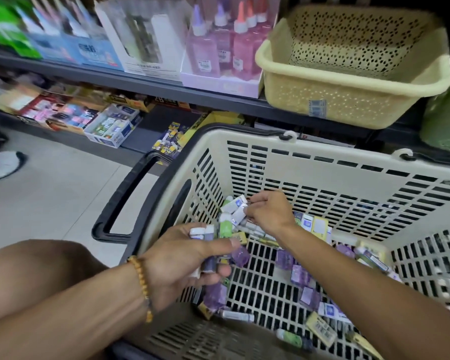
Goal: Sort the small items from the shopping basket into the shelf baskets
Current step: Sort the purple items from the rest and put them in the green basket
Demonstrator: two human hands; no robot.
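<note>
Left hand (190, 258) grips several small packets (208, 233); right hand (266, 213) pinches white boxes (237, 207) inside shopping basket (309, 165), frame centre.

Bright even indoor light, soft shadows, motion blur upper left, wide-angle edge bending

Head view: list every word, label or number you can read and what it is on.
None reads cleanly.
Price stickers on the pink glue bottles: blurred.
Label on the cream shelf basket: blurred.
Print on the shelf boxes: too small.
Small items in the shopping basket: too small.
</note>
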